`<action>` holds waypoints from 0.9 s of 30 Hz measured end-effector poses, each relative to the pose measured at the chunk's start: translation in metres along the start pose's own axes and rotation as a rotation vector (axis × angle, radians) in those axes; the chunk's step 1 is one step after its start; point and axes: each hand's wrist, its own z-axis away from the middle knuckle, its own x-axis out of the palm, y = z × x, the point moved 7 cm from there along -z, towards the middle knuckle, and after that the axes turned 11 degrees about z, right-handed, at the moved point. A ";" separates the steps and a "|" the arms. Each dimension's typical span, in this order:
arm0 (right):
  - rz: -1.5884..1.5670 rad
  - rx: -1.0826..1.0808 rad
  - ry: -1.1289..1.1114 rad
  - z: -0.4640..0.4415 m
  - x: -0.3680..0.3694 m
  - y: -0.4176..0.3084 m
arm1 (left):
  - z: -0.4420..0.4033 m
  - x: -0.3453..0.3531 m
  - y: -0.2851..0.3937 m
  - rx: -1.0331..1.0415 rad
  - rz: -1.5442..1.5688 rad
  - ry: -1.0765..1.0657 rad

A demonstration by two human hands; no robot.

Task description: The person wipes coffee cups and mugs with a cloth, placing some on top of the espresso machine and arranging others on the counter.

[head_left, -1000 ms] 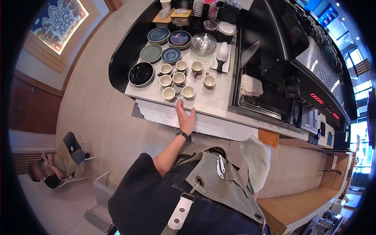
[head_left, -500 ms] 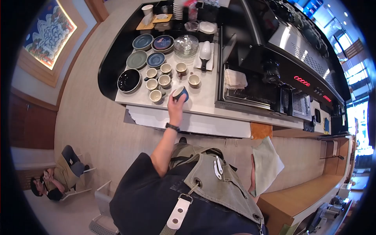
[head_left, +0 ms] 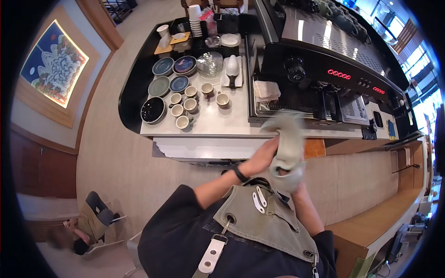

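Observation:
A pale green cloth (head_left: pixel 288 148), blurred by motion, hangs folded between my two hands in front of the counter's edge. My right hand (head_left: pixel 295 186) is largely covered by it and grips it from below. My left hand (head_left: pixel 265 156), with a dark band at the wrist, presses against the cloth's left side. Its fingertips are hidden there, and the blue cup it held a moment ago is out of sight, apparently within the folds. Several small cream-coloured cups (head_left: pixel 190 104) stand upright on the white counter (head_left: pixel 218 125), to the left of my hands.
Stacked plates (head_left: pixel 180 84), a black bowl (head_left: pixel 153 110), glass saucers (head_left: pixel 209 65) and a white scoop (head_left: pixel 232 68) sit behind the cups. An espresso machine (head_left: pixel 320 69) fills the counter's right side, a folded towel (head_left: pixel 267 91) on it. A person (head_left: pixel 90 224) sits at lower left.
My left hand has lifted the blue cup off the counter and moved right to the cloth. My right hand has raised the cloth up and leftward, so both hands now meet.

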 end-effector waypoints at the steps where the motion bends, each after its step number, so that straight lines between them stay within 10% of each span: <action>1: 0.288 -0.249 0.027 -0.010 0.009 -0.025 | 0.008 -0.001 -0.027 0.115 -0.422 0.067; 2: 0.742 -0.633 0.171 -0.015 0.022 -0.068 | 0.012 0.001 -0.038 0.110 -0.186 0.037; 4: 0.736 -0.590 0.149 -0.017 0.018 -0.056 | 0.007 0.012 -0.007 0.301 -0.538 0.161; 15: 0.661 -0.535 0.099 0.017 0.019 -0.028 | -0.004 0.006 0.030 -0.092 -0.224 0.101; 27: 0.147 0.291 0.097 0.008 0.027 0.025 | -0.009 -0.008 0.010 0.051 -0.488 0.272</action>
